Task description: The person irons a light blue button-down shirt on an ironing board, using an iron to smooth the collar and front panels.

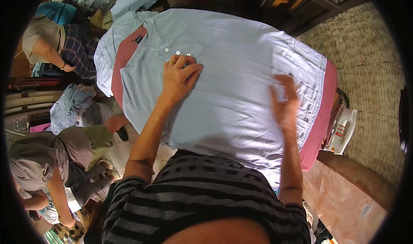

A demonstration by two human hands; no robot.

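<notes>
Left hand [178, 76] lies spread flat on the pale blue buttoned cotton shirt [232, 72], at eleven o'clock; right hand [285, 102], blurred, fingers spread, at three o'clock.

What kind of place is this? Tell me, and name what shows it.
Probably a laundry or ironing workshop. A light blue shirt lies spread on a pink padded board, an iron stands at its right end, and garments are heaped nearby.

One head cam, fisheye, looks steeply down from above wearer's chest; close on pale blue shirt [232, 72] over pink board [320, 128]; edges curve, floor & other people at left rim
</notes>
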